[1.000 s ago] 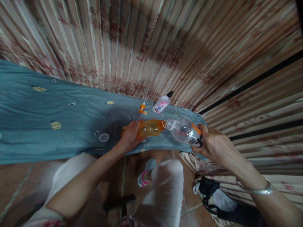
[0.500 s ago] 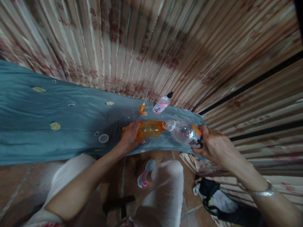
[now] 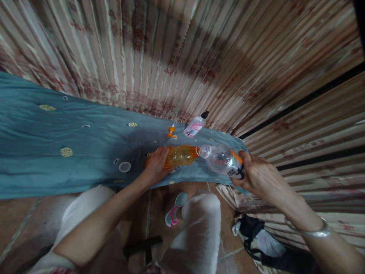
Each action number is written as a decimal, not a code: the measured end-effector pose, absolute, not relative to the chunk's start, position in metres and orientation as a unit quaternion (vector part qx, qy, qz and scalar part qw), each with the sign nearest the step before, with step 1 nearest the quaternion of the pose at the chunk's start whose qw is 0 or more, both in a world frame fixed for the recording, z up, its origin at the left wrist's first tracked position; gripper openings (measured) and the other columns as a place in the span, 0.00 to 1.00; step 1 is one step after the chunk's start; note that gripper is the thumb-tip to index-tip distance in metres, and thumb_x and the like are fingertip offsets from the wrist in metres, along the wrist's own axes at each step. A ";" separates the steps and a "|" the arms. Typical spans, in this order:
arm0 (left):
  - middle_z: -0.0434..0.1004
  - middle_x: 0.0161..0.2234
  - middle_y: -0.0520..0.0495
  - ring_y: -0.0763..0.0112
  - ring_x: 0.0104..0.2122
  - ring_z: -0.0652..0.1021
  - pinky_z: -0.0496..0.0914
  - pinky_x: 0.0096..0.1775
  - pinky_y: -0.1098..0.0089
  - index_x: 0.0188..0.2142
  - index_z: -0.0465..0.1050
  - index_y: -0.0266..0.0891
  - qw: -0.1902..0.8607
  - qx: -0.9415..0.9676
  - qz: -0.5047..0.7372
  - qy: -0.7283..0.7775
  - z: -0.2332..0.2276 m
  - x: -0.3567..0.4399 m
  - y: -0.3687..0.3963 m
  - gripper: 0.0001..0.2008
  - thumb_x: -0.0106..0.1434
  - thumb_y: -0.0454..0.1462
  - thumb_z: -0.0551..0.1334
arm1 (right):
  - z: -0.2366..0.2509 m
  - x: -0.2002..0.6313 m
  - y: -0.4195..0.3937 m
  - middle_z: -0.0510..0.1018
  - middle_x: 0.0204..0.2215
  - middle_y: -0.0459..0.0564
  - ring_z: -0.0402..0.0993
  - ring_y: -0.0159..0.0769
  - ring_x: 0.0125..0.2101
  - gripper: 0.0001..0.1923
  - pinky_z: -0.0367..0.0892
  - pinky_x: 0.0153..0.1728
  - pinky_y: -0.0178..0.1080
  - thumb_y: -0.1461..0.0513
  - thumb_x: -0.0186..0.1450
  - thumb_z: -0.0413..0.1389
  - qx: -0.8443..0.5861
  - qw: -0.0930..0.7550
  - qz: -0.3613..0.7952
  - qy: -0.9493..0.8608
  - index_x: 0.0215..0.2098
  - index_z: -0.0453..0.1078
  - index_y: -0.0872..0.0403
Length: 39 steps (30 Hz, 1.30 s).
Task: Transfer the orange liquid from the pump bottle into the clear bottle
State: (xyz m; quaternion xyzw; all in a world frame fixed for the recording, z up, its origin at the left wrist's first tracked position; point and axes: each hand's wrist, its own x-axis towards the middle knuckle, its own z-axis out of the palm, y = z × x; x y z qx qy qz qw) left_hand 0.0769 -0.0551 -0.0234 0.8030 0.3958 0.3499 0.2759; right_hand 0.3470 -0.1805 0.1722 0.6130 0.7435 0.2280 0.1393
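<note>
My left hand point(image 3: 157, 163) is wrapped round an orange see-through bottle point(image 3: 182, 155), its open neck pointing right. From the other side, my right hand point(image 3: 255, 173) grips a clear plastic bottle point(image 3: 219, 159) by its labelled lower part. The clear bottle's mouth meets the orange bottle's mouth, and both bottles lie close to level in the view. Behind them, an orange pump top point(image 3: 171, 131) with a thin tube rests on the cloth. Next to it is a clear bottle with a black pump point(image 3: 194, 125) and a pink label. Whether liquid is flowing, I cannot tell.
A blue-green cloth point(image 3: 94, 140) with yellow prints covers the long surface, and a small round white lid point(image 3: 124, 166) lies on it at left. Pleated curtains point(image 3: 159, 57) hang behind and to the right. A black bag point(image 3: 253, 232) sits on the tiled floor point(image 3: 19, 217).
</note>
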 end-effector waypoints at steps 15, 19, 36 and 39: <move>0.74 0.54 0.39 0.51 0.54 0.76 0.72 0.56 0.51 0.59 0.63 0.40 0.281 0.800 0.353 0.396 -0.022 0.077 -0.055 0.34 0.56 0.41 0.72 | 0.171 0.348 -0.180 0.77 0.28 0.53 0.73 0.42 0.27 0.18 0.57 0.28 0.38 0.53 0.61 0.59 0.614 0.136 0.230 0.743 0.43 0.63 0.56; 0.74 0.55 0.39 0.51 0.54 0.76 0.71 0.56 0.50 0.59 0.63 0.41 0.283 0.802 0.350 0.392 -0.021 0.077 -0.056 0.33 0.56 0.41 0.71 | 0.171 0.348 -0.180 0.76 0.27 0.52 0.72 0.42 0.26 0.17 0.56 0.27 0.38 0.54 0.61 0.58 0.623 0.135 0.224 0.737 0.43 0.63 0.56; 0.74 0.55 0.39 0.51 0.55 0.76 0.71 0.57 0.50 0.59 0.63 0.41 0.280 0.802 0.353 0.393 -0.023 0.077 -0.055 0.33 0.56 0.41 0.72 | 0.173 0.345 -0.181 0.77 0.28 0.54 0.73 0.43 0.28 0.18 0.59 0.28 0.38 0.55 0.62 0.58 0.615 0.144 0.229 0.741 0.44 0.63 0.57; 0.74 0.55 0.40 0.51 0.55 0.76 0.71 0.57 0.50 0.59 0.64 0.41 0.282 0.799 0.351 0.399 -0.023 0.078 -0.055 0.34 0.55 0.39 0.72 | 0.173 0.345 -0.181 0.77 0.28 0.54 0.73 0.44 0.28 0.17 0.59 0.29 0.38 0.55 0.62 0.58 0.608 0.145 0.235 0.744 0.44 0.63 0.57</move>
